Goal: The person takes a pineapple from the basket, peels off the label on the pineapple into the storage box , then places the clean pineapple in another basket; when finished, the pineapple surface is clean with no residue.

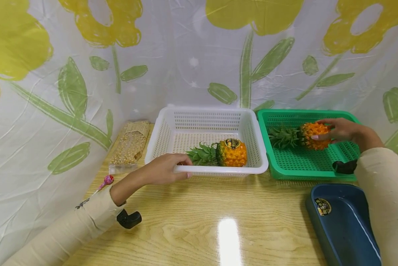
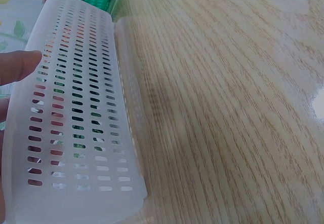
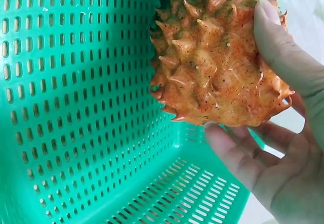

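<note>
My left hand (image 1: pixel 163 170) grips the front rim of a white plastic basket (image 1: pixel 225 170), thumb outside and fingers over the edge. A small pineapple (image 1: pixel 232 153) with a round label lies on its side in that basket, its green crown pointing left toward this hand. Over on the right, my right hand (image 1: pixel 345 131) holds a second orange pineapple (image 3: pixel 217 62) by its base, inside the green basket (image 1: pixel 298 173). Thumb and fingers spread around the spiky fruit, and its crown also points left. In the left wrist view, the basket's slotted wall (image 2: pixel 76 107) hides most of the left fingers.
A dark blue tub (image 1: pixel 346 218) with a round sticker stands at the front right, below the right forearm. Left of the white basket are a bag of kernels (image 1: pixel 127 146) and a wrapped lollipop (image 1: pixel 107 180). A flowered curtain (image 1: pixel 185 66) hangs behind the wooden table (image 1: pixel 185 218).
</note>
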`<state>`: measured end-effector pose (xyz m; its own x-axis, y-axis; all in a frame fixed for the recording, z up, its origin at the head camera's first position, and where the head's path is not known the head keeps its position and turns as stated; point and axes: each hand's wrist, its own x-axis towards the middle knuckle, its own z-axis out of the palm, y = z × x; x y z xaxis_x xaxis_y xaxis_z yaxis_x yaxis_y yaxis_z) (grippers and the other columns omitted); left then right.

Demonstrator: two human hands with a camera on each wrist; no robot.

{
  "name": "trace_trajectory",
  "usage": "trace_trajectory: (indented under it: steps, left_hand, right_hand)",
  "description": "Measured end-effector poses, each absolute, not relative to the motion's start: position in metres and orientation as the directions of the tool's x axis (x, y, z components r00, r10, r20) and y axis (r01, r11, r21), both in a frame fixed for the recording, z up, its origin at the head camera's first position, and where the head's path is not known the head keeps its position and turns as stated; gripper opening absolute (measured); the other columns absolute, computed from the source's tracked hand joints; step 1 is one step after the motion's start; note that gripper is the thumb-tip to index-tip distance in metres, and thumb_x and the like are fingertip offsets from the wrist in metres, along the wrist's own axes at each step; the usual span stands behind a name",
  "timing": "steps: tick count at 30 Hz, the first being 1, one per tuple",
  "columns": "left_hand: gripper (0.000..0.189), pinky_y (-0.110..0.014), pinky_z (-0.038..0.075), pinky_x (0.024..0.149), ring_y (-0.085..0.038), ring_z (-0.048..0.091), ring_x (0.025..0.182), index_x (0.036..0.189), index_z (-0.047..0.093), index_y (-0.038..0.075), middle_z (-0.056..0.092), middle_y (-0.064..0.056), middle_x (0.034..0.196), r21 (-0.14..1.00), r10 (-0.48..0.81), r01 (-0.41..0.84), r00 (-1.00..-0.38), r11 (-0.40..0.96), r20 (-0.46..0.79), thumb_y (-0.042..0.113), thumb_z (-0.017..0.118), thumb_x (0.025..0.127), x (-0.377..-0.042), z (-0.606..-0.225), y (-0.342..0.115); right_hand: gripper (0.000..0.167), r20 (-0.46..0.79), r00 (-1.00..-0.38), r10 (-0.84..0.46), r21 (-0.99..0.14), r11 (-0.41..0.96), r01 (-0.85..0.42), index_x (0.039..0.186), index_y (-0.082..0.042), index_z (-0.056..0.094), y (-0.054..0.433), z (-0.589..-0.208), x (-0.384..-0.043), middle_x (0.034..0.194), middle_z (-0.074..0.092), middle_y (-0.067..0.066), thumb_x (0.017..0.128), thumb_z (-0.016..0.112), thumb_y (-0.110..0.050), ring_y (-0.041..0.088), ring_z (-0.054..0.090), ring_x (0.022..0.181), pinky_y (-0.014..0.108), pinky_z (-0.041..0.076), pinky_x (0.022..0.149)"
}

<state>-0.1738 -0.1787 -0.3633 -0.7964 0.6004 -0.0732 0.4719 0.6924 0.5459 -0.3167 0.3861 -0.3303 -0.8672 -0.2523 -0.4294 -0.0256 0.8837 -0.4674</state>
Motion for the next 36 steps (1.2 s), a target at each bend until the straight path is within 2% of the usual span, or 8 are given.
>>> trace_trajectory:
  steps: [10,19,26,36]
  left_hand:
    - [0.021,-0.039,0.053,0.089,-0.013,0.065,0.099,0.114,0.067,0.020,0.070,0.007,0.107,0.550,0.601,0.470,-0.796,0.690,-0.074,0.034,0.067,0.097,-0.1735,-0.3633,-0.1781]
    - [0.023,-0.040,0.052,0.089,-0.013,0.064,0.101,0.114,0.067,0.021,0.069,0.007,0.108,0.540,0.597,0.471,-0.799,0.697,-0.074,0.037,0.065,0.098,-0.1735,-0.3631,-0.1796]
    - [0.024,-0.040,0.052,0.088,-0.012,0.064,0.100,0.115,0.066,0.022,0.069,0.007,0.108,0.541,0.595,0.468,-0.800,0.699,-0.077,0.038,0.065,0.098,-0.1730,-0.3628,-0.1800]
    - [0.024,-0.042,0.052,0.092,-0.015,0.064,0.106,0.116,0.066,0.022,0.069,0.006,0.112,0.538,0.600,0.477,-0.797,0.695,-0.069,0.038,0.064,0.098,-0.1729,-0.3632,-0.1800]
  right_hand:
    - [0.096,-0.414,-0.875,-0.250,-0.467,0.884,-0.032,0.159,0.003,0.011,0.3871,-0.3330,-0.3171,0.149,0.014,0.049,0.095,0.068,-0.043,0.060,0.040,0.128,0.056,0.052,0.095]
    - [0.090,-0.440,-0.854,-0.276,-0.515,0.857,-0.012,0.158,0.005,0.014,0.3905,-0.3339,-0.3175,0.152,0.011,0.047,0.097,0.068,-0.033,0.062,0.028,0.135,0.057,0.049,0.100]
    - [0.084,-0.445,-0.848,-0.290,-0.545,0.838,0.000,0.157,0.007,0.014,0.3925,-0.3344,-0.3155,0.152,0.011,0.046,0.099,0.066,-0.025,0.061,0.030,0.135,0.055,0.049,0.101]
    - [0.085,-0.431,-0.861,-0.271,-0.546,0.838,0.010,0.156,0.008,0.015,0.3899,-0.3302,-0.3145,0.153,0.014,0.045,0.099,0.065,-0.029,0.060,0.035,0.134,0.050,0.053,0.099]
